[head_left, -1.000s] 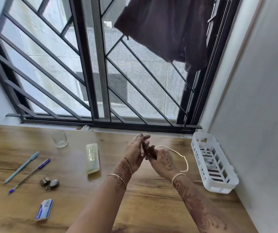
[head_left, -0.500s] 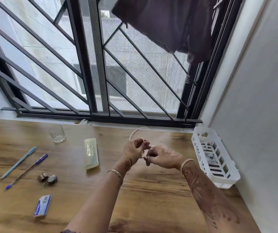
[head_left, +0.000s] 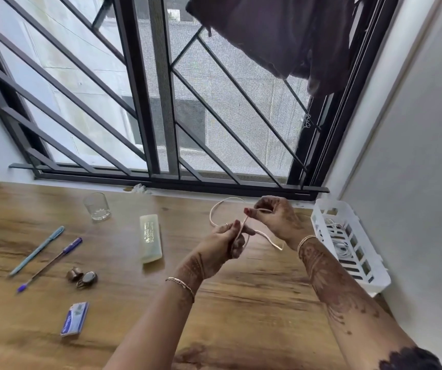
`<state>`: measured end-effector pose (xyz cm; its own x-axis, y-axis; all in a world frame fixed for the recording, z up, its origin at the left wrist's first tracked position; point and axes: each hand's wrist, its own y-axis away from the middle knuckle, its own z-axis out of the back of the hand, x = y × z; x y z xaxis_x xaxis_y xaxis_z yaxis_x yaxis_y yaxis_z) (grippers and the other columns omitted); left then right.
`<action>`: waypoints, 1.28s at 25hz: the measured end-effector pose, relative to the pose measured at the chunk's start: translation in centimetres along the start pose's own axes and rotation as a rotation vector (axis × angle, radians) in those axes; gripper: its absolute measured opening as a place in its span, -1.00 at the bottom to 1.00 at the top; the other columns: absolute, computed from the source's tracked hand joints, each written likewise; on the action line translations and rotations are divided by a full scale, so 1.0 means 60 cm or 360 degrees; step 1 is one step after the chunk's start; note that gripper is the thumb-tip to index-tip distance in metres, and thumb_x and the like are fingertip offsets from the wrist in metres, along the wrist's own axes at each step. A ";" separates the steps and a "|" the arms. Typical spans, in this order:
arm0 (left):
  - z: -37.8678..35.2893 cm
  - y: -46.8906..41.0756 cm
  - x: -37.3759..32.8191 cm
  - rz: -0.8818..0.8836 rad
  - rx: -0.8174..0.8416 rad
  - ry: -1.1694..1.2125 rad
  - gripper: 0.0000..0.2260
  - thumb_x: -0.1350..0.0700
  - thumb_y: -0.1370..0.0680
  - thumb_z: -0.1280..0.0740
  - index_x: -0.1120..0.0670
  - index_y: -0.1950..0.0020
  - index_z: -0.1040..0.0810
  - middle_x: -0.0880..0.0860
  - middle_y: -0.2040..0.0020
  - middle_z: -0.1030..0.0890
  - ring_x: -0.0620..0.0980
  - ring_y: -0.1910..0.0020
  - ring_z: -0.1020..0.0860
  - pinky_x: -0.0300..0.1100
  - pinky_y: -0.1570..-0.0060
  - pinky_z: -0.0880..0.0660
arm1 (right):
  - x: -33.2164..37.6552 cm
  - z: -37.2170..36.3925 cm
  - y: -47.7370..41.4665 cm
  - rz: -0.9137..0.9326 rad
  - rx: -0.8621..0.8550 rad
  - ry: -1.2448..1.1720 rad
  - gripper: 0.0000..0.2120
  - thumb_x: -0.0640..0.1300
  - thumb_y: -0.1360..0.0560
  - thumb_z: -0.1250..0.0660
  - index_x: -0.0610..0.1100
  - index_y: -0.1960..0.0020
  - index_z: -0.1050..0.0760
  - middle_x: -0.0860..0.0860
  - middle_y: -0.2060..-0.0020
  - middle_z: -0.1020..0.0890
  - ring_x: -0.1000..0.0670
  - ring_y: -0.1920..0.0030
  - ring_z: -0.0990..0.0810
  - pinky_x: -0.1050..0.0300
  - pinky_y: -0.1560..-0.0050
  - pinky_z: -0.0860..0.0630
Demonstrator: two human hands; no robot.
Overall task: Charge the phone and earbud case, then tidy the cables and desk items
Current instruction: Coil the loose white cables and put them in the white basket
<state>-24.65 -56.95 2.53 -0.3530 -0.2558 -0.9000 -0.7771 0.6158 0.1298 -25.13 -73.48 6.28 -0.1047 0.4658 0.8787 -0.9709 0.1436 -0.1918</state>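
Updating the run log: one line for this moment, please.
phase: looping cable | left hand: grips cable | right hand: pinches cable | basket: cables inside

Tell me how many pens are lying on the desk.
2. A light blue pen lies on the left of the desk; a dark blue pen lies just right of it, nearly parallel. More may be hidden beyond the left edge.

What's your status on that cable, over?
Left hand and right hand both pinching the white cable, loop held above the desk. White basket at right holds cables. Nothing between hands and basket.
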 end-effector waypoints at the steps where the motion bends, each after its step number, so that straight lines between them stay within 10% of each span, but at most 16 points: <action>1: -0.002 -0.001 -0.001 0.0036 0.0018 0.0129 -0.67 0.04 -0.65 -0.07 0.19 0.06 -0.53 -0.05 0.48 -0.31 -0.18 0.56 -0.26 -0.39 0.56 -0.22 | -0.009 -0.006 0.002 -0.0041 -0.0003 -0.0125 -0.74 -0.03 -0.35 -0.52 -0.21 0.25 -0.56 0.00 0.35 -0.59 0.11 0.29 -0.52 0.26 0.18 -0.44; 5: -0.012 0.003 -0.016 0.0151 0.0116 0.0525 -0.73 0.05 -0.65 -0.06 0.13 0.10 -0.47 -0.08 0.50 -0.32 -0.21 0.60 -0.27 -0.41 0.59 -0.17 | -0.040 -0.040 0.013 -0.0138 -0.0023 -0.0198 -0.67 0.12 -0.45 -0.40 -0.15 0.26 -0.58 -0.14 0.31 -0.63 0.02 0.26 -0.50 0.00 0.17 -0.45; 9: -0.022 -0.028 -0.035 0.0035 -0.0179 0.0887 -0.70 0.07 -0.67 -0.02 0.08 0.22 -0.38 -0.06 0.51 -0.36 -0.18 0.57 -0.37 -0.41 0.55 -0.36 | -0.050 -0.078 0.039 -0.0181 0.0018 0.0140 -0.79 -0.14 -0.56 -0.24 -0.10 0.23 -0.53 0.04 0.45 -0.52 0.05 0.40 -0.45 0.12 0.28 -0.36; 16: 0.002 -0.067 -0.005 -0.0131 -0.0892 0.0123 -0.70 0.11 -0.68 -0.01 0.13 0.22 -0.31 0.06 0.44 -0.34 -0.01 0.52 -0.45 -0.30 0.57 -0.48 | -0.030 -0.093 0.064 -0.0164 0.0365 0.0684 -0.77 0.02 -0.52 -0.23 0.03 0.26 -0.55 0.05 0.36 -0.60 0.02 0.26 -0.54 0.19 0.20 -0.30; 25: 0.024 -0.049 0.019 -0.0242 -0.0663 -0.1218 -0.72 -0.04 -0.59 -0.12 0.00 0.28 -0.44 0.15 0.34 -0.62 0.20 0.32 -0.61 0.03 0.19 -0.54 | 0.038 -0.029 0.037 -0.0112 0.0823 0.0609 -0.79 -0.09 -0.48 -0.32 -0.03 0.33 -0.54 0.11 0.42 -0.52 0.14 0.40 -0.46 0.27 0.27 -0.39; 32: -0.010 -0.011 0.007 -0.0310 -0.0413 -0.0625 -0.50 -0.05 -0.66 -0.05 0.12 0.37 -0.52 0.03 0.54 -0.39 -0.08 0.61 -0.33 -0.31 0.56 -0.23 | 0.052 0.011 0.004 0.0010 0.0574 0.0038 -0.88 -0.25 -0.48 -0.40 -0.31 0.17 -0.56 0.24 0.48 -0.60 0.34 0.38 -0.52 0.49 0.29 -0.39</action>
<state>-24.58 -57.88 2.33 -0.0047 -0.0172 -0.9998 -0.9304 0.3665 -0.0019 -25.82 -72.59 9.27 -0.1101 0.4868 0.8666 -0.9842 -0.1749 -0.0269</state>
